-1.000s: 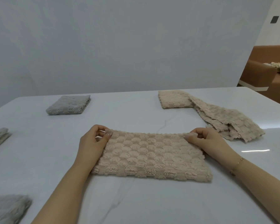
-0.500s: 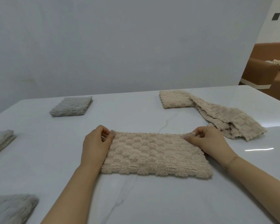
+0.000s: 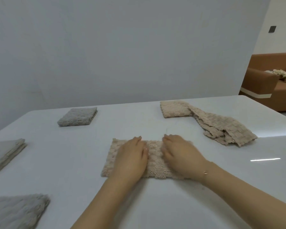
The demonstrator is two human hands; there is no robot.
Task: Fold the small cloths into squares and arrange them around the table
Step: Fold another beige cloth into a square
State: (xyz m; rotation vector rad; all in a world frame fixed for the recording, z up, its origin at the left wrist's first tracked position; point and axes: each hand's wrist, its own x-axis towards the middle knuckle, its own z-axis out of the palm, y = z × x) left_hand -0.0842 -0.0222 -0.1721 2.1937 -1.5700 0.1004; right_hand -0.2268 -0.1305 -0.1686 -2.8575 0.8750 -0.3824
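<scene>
A beige textured cloth (image 3: 154,156), folded into a long rectangle, lies on the white table (image 3: 89,162) in front of me. My left hand (image 3: 131,158) rests flat on its left half, fingers straight. My right hand (image 3: 182,156) lies flat on its right half, blurred by motion. A folded beige square (image 3: 173,109) sits at the far right, with a loose crumpled beige cloth (image 3: 224,129) beside it. A folded grey square (image 3: 78,116) sits at the far left.
Two more folded grey cloths lie at the left edge (image 3: 5,154) and at the near left corner (image 3: 16,212). A brown sofa (image 3: 271,83) with cloths on it stands beyond the table's right end. A plain wall runs behind the table.
Both hands let go of the cloth's far corners and moved inward onto its top, now lying flat close together near the middle. The camera view shifted slightly.
</scene>
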